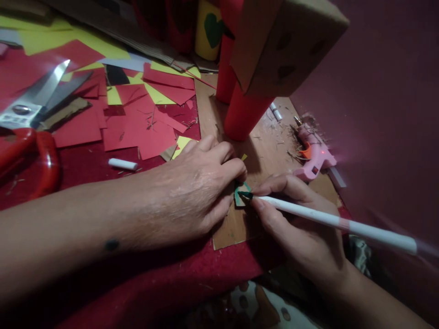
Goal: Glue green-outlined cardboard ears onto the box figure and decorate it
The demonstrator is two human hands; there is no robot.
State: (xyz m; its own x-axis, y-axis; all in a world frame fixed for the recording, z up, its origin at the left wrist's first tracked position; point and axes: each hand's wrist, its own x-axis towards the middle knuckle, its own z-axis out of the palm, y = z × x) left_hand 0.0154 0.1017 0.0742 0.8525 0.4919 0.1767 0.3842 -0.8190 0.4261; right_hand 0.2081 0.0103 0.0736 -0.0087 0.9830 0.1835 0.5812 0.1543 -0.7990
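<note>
My right hand grips a white felt-tip marker close to its dark green tip. The tip touches a small piece of cardboard that carries green strokes along its edges. With curled fingers my left hand pinches this piece from the left, covering part of it. Under both hands lies a flat brown board. Just beyond them, red paper tubes stand upright on the board, with a cardboard box on top.
Large red-handled scissors lie spread at the left, by red paper scraps and a short white stick. A pink hot glue gun rests at the right near the wall. Farther back stands a yellow tube with a green heart.
</note>
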